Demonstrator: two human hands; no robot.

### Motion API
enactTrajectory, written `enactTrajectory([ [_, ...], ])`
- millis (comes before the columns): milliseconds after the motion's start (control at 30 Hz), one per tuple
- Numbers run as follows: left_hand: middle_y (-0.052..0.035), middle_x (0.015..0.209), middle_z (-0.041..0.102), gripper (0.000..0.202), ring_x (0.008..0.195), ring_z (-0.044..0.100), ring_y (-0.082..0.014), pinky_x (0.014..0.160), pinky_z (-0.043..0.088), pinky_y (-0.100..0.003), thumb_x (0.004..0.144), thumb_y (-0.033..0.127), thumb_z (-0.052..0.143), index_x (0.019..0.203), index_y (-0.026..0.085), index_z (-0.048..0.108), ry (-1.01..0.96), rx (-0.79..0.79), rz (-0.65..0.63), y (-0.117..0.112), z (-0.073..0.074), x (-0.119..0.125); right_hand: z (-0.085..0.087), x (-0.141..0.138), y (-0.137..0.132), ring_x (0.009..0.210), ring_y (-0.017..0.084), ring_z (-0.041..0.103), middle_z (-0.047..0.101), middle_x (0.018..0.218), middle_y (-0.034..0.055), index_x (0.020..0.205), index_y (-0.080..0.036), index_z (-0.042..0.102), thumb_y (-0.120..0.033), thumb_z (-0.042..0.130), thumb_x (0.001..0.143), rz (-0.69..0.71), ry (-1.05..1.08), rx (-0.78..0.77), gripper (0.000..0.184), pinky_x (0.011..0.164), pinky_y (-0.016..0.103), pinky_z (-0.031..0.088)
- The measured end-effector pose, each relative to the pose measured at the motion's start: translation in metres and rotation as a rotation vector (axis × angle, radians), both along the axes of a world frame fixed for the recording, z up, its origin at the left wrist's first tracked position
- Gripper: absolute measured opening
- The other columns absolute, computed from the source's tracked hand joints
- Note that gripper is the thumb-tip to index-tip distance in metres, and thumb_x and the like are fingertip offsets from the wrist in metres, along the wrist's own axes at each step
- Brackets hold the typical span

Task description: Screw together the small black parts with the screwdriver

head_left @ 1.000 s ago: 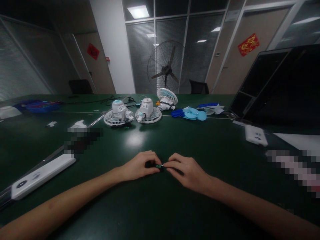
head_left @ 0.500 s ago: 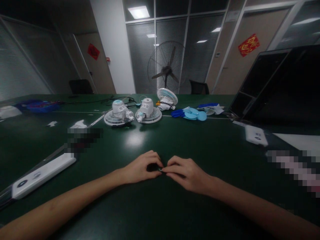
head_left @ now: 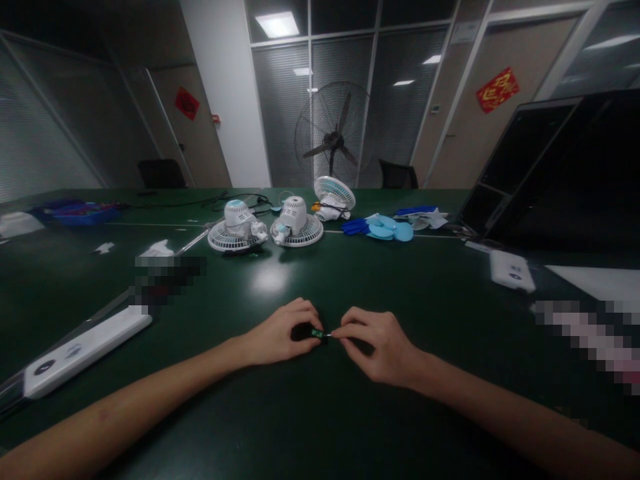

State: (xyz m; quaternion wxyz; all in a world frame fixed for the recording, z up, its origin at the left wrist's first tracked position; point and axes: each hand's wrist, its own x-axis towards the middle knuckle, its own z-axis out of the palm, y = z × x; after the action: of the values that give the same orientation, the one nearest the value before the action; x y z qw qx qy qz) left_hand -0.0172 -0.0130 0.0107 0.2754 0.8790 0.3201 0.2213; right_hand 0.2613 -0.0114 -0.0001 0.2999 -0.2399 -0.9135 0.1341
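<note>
- Green, a small board-like piece (head_left: 317,333) shows in the head view, pinched between thumb and fingers of the left hand (head_left: 285,335), over the dark table (head_left: 270,420).
- The right hand (head_left: 384,347) grips a thin silvery bit (head_left: 329,335) just beside it; whether they touch, I cannot tell.
- Beyond, two white fan heads (head_left: 293,215) lie face down.
</note>
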Motion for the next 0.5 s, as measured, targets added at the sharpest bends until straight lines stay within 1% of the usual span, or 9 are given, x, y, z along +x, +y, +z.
enactTrajectory([
  [233,-0.0067,0.114,0.065,0.016,0.11,0.059,-0.0243,0.096,0.047,-0.037,0.099,0.029,0.072,0.113,0.021,0.072,0.01,0.023,-0.016,0.0019,-0.0048,-0.0004,0.0018,-0.0026,0.0,0.086,0.016,0.068,0.069,0.11,0.0073,0.124,-0.02,0.074,-0.019,0.061,0.104,0.079,-0.046,0.009,0.024,0.07,0.027,0.053],
  [367,-0.0067,0.113,0.065,0.016,0.109,0.06,-0.024,0.096,0.046,-0.037,0.099,0.029,0.072,0.112,0.021,0.072,0.008,0.037,-0.013,0.0019,-0.0056,0.0005,0.0014,-0.0037,0.0001,0.088,0.017,0.069,0.069,0.11,0.0079,0.124,-0.019,0.075,-0.021,0.06,0.106,0.07,-0.044,0.031,0.023,0.074,0.028,0.055],
  [500,-0.0067,0.113,0.066,0.015,0.108,0.06,-0.024,0.095,0.046,-0.037,0.099,0.029,0.072,0.112,0.021,0.072,0.003,0.035,-0.015,0.0016,-0.0035,0.0009,-0.0002,-0.0032,0.0008,0.089,0.017,0.069,0.069,0.111,0.0082,0.124,-0.019,0.075,-0.022,0.06,0.107,0.06,-0.051,0.054,0.023,0.074,0.028,0.056],
])
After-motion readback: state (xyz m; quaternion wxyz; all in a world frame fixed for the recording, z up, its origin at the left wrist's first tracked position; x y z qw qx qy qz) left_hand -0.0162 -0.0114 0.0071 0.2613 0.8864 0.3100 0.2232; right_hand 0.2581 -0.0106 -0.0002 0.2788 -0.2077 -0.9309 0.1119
